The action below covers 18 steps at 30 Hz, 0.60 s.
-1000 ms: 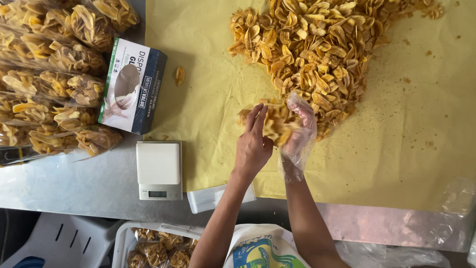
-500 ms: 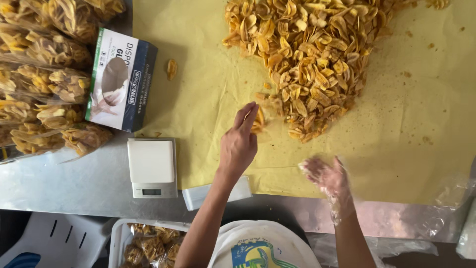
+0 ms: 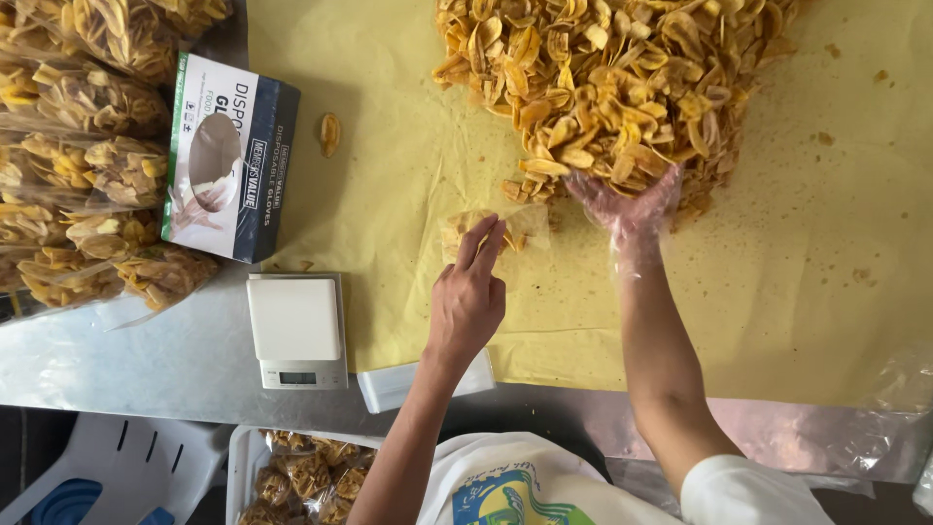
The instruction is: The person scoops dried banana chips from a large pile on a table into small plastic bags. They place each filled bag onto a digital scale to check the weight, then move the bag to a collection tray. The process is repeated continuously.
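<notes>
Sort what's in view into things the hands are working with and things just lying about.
In use:
left hand
small clear plastic bag part-filled with chips
gloved right hand
heap of yellow banana chips

Lying about:
white digital scale
box of disposable gloves
filled chip bags
stray chip

We lose the top of the chip pile (image 3: pixel 622 87) at the upper edge of the frame, and the packed bags (image 3: pixel 78 146) run off the left edge. The small bag (image 3: pixel 505 231) is partly covered by the fingers of our left hand (image 3: pixel 468 301), so its contents are hard to make out. Fingertips of our gloved right hand (image 3: pixel 624 206) sink under chips. The tray (image 3: pixel 243 467) at the bottom is cut off.
</notes>
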### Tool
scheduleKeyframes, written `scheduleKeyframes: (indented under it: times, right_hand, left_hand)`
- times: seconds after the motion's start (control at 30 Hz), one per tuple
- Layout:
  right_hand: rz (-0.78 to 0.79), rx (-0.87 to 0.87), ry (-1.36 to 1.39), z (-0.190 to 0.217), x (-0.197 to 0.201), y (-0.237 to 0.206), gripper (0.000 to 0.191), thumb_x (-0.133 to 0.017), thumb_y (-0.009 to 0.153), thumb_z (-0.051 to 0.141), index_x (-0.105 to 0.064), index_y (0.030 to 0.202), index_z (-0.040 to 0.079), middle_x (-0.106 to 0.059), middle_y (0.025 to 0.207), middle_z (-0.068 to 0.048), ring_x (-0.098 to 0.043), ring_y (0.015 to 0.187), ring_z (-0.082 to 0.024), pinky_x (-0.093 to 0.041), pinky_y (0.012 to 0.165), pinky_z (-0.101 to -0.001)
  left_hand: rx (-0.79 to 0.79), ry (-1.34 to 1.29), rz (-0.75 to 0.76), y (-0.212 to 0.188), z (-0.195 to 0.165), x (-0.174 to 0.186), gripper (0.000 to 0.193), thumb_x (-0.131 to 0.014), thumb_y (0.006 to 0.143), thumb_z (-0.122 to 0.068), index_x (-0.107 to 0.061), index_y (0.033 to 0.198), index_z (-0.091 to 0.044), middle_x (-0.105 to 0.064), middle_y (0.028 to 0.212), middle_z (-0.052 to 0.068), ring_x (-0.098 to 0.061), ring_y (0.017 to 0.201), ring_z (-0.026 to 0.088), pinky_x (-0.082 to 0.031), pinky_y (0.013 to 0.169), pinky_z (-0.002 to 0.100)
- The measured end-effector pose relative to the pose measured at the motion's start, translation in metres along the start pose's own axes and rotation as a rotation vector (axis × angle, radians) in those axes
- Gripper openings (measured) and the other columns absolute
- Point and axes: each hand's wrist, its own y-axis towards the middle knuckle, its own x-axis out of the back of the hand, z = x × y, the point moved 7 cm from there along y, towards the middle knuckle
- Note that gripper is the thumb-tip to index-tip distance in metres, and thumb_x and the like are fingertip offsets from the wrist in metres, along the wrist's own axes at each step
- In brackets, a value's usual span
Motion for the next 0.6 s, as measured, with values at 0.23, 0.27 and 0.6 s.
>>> scheduleKeyframes:
  times: [0.23, 0.27, 0.6]
  right_hand:
    - [-0.147, 0.367, -0.079, 0.016, 0.037, 0.003, 0.08, -0.061, 0.088, 0.062, -0.042, 0.15, 0.015, -0.046, 0.148, -0.02, -0.058, 0.129, -0.041, -0.06, 0.099, -0.0597]
    - [-0.15, 0.353, -0.054, 0.013, 0.036, 0.001, 0.078, -0.06, 0.09, 0.061, -0.043, 0.15, 0.013, -0.049, 0.146, -0.019, -0.059, 0.129, -0.04, -0.061, 0.099, -0.0586]
    - [-0.114, 0.568, -0.351, -0.045, -0.048, -0.104, 0.07, -0.065, 0.096, 0.058, -0.053, 0.139, 0.004, -0.061, 0.124, -0.019, -0.067, 0.108, -0.03, -0.064, 0.087, -0.04]
  left_hand:
    - [-0.071, -0.001, -0.087, 0.002, 0.003, 0.007, 0.07, -0.056, 0.074, 0.009, -0.055, 0.142, -0.004, -0.054, 0.15, 0.009, -0.07, 0.081, 0.033, -0.059, 0.072, 0.041]
    - [-0.065, -0.012, -0.088, 0.001, 0.005, 0.009, 0.07, -0.056, 0.075, 0.009, -0.053, 0.143, -0.003, -0.053, 0.151, 0.01, -0.07, 0.082, 0.034, -0.059, 0.073, 0.042]
    - [-0.082, -0.146, -0.165, -0.024, -0.002, 0.006, 0.071, -0.057, 0.077, 0.008, -0.049, 0.147, -0.004, -0.051, 0.154, 0.011, -0.072, 0.095, 0.034, -0.06, 0.079, 0.041]
